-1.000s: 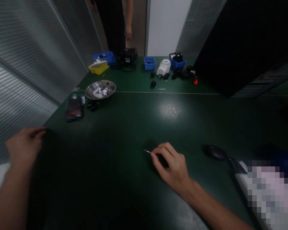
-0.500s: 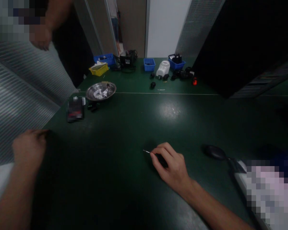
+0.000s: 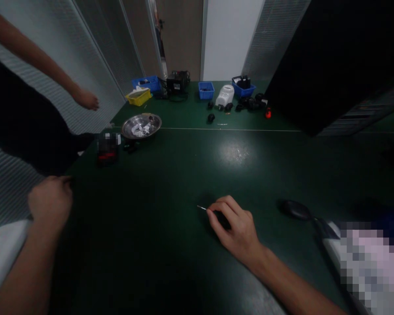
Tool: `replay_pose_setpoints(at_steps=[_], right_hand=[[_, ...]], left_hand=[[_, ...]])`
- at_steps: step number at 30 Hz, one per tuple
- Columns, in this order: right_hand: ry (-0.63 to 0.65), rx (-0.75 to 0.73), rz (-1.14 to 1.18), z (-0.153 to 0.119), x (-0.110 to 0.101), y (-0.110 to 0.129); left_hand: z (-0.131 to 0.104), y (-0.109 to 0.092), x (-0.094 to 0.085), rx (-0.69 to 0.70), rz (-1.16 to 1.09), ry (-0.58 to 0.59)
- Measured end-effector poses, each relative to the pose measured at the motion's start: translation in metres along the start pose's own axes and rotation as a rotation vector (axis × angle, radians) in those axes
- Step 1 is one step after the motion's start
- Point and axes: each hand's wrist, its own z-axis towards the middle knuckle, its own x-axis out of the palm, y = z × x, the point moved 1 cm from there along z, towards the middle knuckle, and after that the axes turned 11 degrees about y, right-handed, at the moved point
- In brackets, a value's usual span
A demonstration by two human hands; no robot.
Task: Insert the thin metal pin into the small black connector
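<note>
My right hand (image 3: 234,223) is closed around a small black-handled tool (image 3: 222,218), whose thin metal shaft points left above the dark green table (image 3: 170,175). At the table's left edge, my left hand (image 3: 51,199) has its fingers curled; something small and dark shows at the fingertips, too dim to name. A black and red packet (image 3: 107,151) lies beyond my left hand. Beside it stands a metal bowl (image 3: 126,129) with crumpled white pieces inside.
Along the far side stand a yellow basket (image 3: 139,99), blue baskets (image 3: 206,92), a black device (image 3: 178,83) and a white device (image 3: 225,95). A black mouse-like object (image 3: 296,210) lies right. Another person's hand (image 3: 87,99) hangs at the left.
The other person has moved: their arm now reaches further right and their dark clothing is behind the table's left edge. My left hand appears slightly further right. My right hand keeps its hold.
</note>
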Motion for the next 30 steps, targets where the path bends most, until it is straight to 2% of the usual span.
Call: replay_pose_setpoints(at_steps=[3,5,12,15,17,19,20,21,23,25,27,30], right_hand=[[0.005,0.010,-0.005,-0.001,0.000,0.000],[0.004,0.004,-0.003,-0.001,0.001,0.000],[0.005,-0.013,-0.002,0.000,0.001,0.000],[0.006,-0.011,-0.012,0.001,0.002,0.000],[0.009,-0.008,-0.018,0.001,0.003,-0.001],[0.012,-0.002,-0.023,0.001,0.003,-0.002],[0.011,0.000,-0.025,0.001,0.004,-0.002],[0.008,0.003,-0.027,0.001,0.004,-0.003],[-0.003,0.018,-0.032,0.001,0.004,-0.004],[-0.027,0.051,-0.035,0.001,0.003,-0.004],[-0.060,0.102,-0.030,0.001,0.002,-0.004],[-0.073,0.169,-0.006,0.004,0.001,-0.004]], left_hand=[[-0.001,-0.001,0.002,-0.023,0.141,-0.097],[-0.002,-0.001,0.004,-0.010,0.157,-0.126],[0.000,0.009,0.004,-0.072,0.151,-0.080],[0.000,-0.003,-0.003,-0.014,0.096,-0.090],[-0.006,-0.030,-0.011,0.098,0.018,-0.157],[-0.022,-0.074,-0.020,0.271,-0.113,-0.224],[-0.034,-0.101,-0.023,0.382,-0.188,-0.217],[-0.047,-0.129,-0.026,0.500,-0.287,-0.197],[-0.077,-0.186,-0.028,0.774,-0.438,-0.086],[-0.104,-0.231,-0.023,1.030,-0.500,0.037],[-0.121,-0.258,-0.013,1.155,-0.516,0.105],[-0.126,-0.267,0.004,1.180,-0.556,0.122]])
